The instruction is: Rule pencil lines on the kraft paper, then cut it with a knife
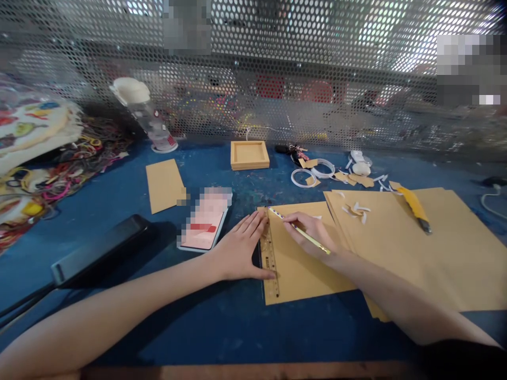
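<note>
A clear ruler [270, 258] lies along the left edge of a brown paper sheet [304, 269]. My left hand [240, 250] rests flat over it, thumb spread towards the ruler's near part and fingertips at its far end. In my right hand [311, 232] is a patterned pencil [303, 235], pinched between the fingers. Its tip reaches the ruler's edge near the far left corner of the sheet. A phone [202, 227] with a lit screen stands left of my left hand, partly blurred.
A stack of brown paper [420, 253] on the right bears a yellow cutter [414, 208] and scraps [356, 210]. Behind are a wooden frame [249, 164], white rings [303, 178] and a bottle [158, 126]. Left are a small brown sheet [164, 184], a black device [103, 248] and tangled cords [95, 142].
</note>
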A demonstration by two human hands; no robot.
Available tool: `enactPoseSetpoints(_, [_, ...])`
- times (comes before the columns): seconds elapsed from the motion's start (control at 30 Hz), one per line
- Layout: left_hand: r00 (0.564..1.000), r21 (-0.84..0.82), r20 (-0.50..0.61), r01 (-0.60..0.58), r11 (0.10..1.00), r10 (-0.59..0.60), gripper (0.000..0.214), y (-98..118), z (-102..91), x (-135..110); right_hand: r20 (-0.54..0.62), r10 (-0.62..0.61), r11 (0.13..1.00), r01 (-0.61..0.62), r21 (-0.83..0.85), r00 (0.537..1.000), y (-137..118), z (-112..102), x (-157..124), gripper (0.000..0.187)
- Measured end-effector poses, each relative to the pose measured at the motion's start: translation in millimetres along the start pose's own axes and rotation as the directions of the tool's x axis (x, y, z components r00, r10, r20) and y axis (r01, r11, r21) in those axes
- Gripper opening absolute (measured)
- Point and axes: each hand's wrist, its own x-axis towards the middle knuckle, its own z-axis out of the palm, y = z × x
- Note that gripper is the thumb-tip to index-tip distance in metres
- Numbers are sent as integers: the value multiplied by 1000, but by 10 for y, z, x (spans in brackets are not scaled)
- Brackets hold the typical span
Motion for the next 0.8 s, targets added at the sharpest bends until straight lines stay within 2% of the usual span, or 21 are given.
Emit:
enactPoseSetpoints(0.63, [999,31,41,15,999,-16,129,15,-22,-2,-9,12,1000,-12,25,1000,17,5,-4,17])
enactPoseSetpoints(0.8, [1000,49,8,-4,999,4,127,8,-4,2,7,-8,1000,8,19,1000,18,-3,-7,17])
